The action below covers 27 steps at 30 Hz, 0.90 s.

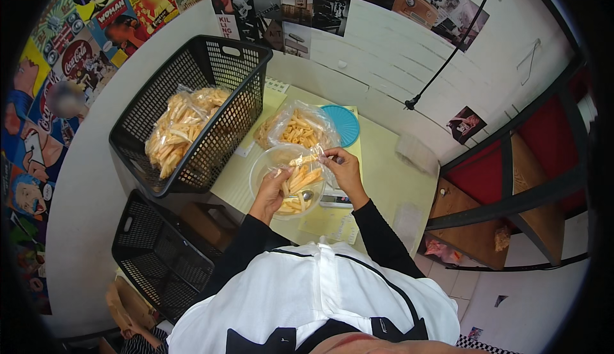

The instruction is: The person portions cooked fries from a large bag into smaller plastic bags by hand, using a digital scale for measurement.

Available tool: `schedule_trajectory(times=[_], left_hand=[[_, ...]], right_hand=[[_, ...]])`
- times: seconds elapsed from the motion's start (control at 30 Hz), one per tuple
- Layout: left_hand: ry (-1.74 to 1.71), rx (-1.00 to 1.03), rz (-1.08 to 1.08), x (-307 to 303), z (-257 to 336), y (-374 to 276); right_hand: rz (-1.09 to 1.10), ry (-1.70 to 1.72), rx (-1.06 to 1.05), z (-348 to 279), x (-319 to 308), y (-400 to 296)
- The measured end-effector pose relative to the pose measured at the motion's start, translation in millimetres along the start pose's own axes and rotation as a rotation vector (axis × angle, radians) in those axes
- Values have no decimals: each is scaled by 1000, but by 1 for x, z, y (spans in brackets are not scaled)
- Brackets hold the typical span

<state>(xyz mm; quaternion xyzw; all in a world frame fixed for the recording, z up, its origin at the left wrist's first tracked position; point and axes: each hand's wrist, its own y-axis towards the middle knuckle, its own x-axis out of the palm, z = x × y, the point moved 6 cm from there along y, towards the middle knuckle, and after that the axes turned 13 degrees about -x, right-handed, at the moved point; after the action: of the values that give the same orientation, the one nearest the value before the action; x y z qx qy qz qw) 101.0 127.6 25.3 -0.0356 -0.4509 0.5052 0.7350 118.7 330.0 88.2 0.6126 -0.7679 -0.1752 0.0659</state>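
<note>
My left hand grips the lower left side of a small clear plastic bag filled with yellow tube-shaped snack pieces. The fingers of my right hand pinch the gathered top of that bag. Both hands are over a translucent round plastic tub, where more pieces and a metal spoon lie. Just behind the tub, a large clear bag of the same snack stands with its mouth spread wide. A digital scale shows partly beneath my right wrist.
A black plastic basket at the left holds several filled snack bags. Below it is another black basket. A blue round lid lies on the pale yellow table. At the lower left, another person's arm is near a cardboard box.
</note>
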Motion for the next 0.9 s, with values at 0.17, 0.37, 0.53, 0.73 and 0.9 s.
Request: schedule_trajectory(times=[0.17,0.37,0.53,0.73,0.9], left_hand=[[34,7,12,10,2,-6],[37,-2,-54,18,4,-12],[51,-61,-69,9,-5,-6],[-197,-110,-249,-6,3,-8],[-141,-353,-638,0,20,-18]], right_hand=[[-49,21,-74,-5,2,0],[-243,-54,-72,3,2,-1],[-402,-43,-110,10,8,-1],[-438,-16,14,4,3,18],[-623,99,-78,-15,9,29]])
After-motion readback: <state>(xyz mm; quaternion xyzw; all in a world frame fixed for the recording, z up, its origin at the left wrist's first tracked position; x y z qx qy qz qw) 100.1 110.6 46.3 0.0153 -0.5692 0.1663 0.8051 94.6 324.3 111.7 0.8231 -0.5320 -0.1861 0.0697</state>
